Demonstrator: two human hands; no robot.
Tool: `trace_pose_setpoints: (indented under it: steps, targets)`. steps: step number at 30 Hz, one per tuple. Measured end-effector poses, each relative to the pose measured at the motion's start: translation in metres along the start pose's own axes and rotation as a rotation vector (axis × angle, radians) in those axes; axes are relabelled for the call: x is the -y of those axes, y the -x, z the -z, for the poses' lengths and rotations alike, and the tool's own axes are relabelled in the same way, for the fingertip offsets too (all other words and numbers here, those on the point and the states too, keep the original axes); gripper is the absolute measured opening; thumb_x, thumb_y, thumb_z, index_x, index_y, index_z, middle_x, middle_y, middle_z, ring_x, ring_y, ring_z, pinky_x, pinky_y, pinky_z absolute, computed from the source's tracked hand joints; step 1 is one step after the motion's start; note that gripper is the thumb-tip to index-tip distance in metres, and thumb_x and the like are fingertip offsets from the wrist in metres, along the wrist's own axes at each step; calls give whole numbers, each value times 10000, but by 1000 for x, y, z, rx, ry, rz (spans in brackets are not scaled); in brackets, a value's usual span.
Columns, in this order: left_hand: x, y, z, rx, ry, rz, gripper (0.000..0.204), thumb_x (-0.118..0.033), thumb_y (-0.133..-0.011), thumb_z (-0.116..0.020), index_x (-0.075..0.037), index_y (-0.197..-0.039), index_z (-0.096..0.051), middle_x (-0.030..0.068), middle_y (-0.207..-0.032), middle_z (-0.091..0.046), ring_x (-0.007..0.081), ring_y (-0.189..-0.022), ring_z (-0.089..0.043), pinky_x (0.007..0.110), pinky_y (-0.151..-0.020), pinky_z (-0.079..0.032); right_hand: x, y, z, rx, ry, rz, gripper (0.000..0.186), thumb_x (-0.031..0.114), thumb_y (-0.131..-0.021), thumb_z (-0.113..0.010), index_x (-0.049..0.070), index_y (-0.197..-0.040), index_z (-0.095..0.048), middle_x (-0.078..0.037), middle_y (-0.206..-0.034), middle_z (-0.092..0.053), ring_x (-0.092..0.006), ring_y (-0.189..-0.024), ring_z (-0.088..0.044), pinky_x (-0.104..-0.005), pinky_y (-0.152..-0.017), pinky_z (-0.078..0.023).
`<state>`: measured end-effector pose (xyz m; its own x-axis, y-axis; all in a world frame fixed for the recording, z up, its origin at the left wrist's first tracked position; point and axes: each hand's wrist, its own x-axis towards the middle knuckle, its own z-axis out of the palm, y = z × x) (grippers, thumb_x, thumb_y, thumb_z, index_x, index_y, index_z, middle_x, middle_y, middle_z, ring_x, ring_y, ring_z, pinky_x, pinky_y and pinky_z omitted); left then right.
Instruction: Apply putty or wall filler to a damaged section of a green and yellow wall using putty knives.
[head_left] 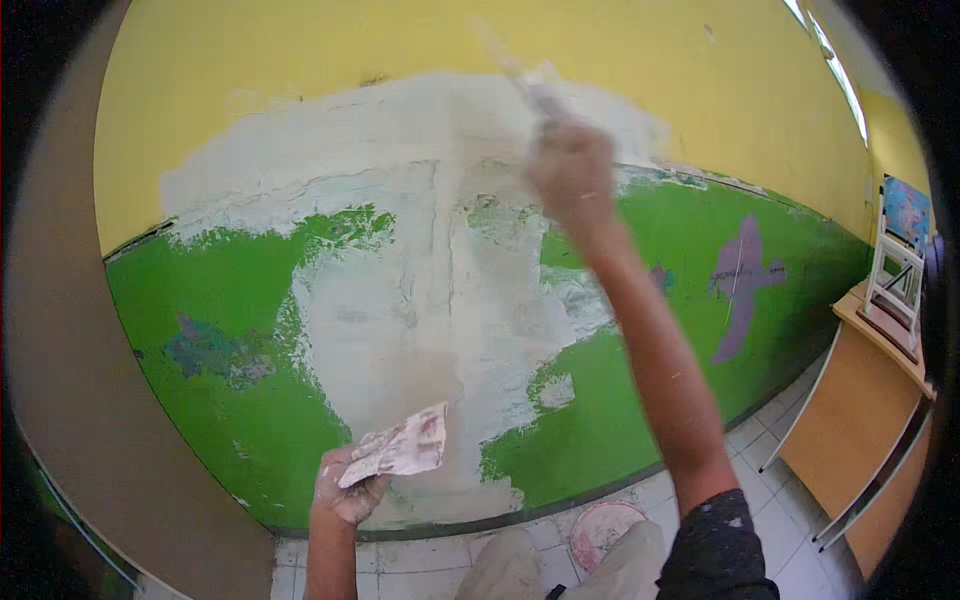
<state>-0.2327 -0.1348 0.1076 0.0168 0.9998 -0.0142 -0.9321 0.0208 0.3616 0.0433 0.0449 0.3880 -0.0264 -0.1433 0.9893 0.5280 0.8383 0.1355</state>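
View: head camera, the only feed I have from here.
Wall: straight ahead of me, yellow (300,45) above and green (560,455) below; it is the surface being worked.
White paste: a broad patch (370,310) across the middle, wide on the yellow half and reaching down almost to the floor.
Left hand: near, low and left, my left hand (345,490) grips a flat board (400,447) smeared with white paste.
Right hand: farther out and raised, my right hand (572,172) is clenched round the handle of a scraper (543,95), over the patch's upper right; motion blur hides whether the blade touches.
Done: I judge the main coat is largely on, with much of the yellow part looking fairly even.
Left: ragged edges, cracks down the middle and a rough line where the colours meet probably need smoothing; I can't tell wet from dry.
Uncoated: the purple mark (742,275) on the right has no paste over it.
Floor: a round paste-stained tub (605,530) sits near, right of centre; a desk (850,390) stands far right.
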Motion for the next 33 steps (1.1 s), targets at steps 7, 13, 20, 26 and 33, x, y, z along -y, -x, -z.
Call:
trace_pose_setpoints:
  steps: [7,13,20,26,33]
  targets:
    - [-3,-1,30,-78,-2,26,344,-131,-886,-446,144,-1074,-535,258,-1019,-630,318,-867,-670,404,-704,-608,-160,-22,73,-108,401,206,371,19,-826,-525,73,-1182,-611,-210,-754,-590,-273,-654,-600,-387,-626,-487]
    - [0,-16,40,-44,-74,-14,332,-123,-874,-455,129,-1072,-541,258,-1013,-632,325,-865,-669,413,-701,-608,-142,47,43,243,391,172,457,-79,-693,-537,58,-1116,-642,-197,-1150,-606,-346,-1130,-556,-397,-965,-449]
    - [22,-28,10,-1,-4,139,325,-114,-885,-437,139,-1064,-535,250,-996,-636,310,-846,-674,392,-689,-613,-171,124,124,363,138,79,405,-53,-715,-511,58,-1077,-658,-168,-965,-675,-287,-897,-655,-387,-840,-505]
    - [28,-31,8,34,33,188,316,-96,-903,-420,141,-1084,-525,243,-1023,-630,303,-854,-672,390,-693,-612,-250,65,208,73,533,-57,216,188,-880,-533,0,-918,-634,-67,-666,-555,-193,-604,-524,-360,-609,-435]
    - [15,-19,14,-84,4,94,315,-90,-899,-441,145,-1098,-510,247,-1018,-630,308,-855,-672,394,-707,-610,-167,-8,54,101,341,-260,341,310,-815,-640,101,-1084,-658,-145,-1078,-582,-269,-1033,-524,-359,-820,-482]
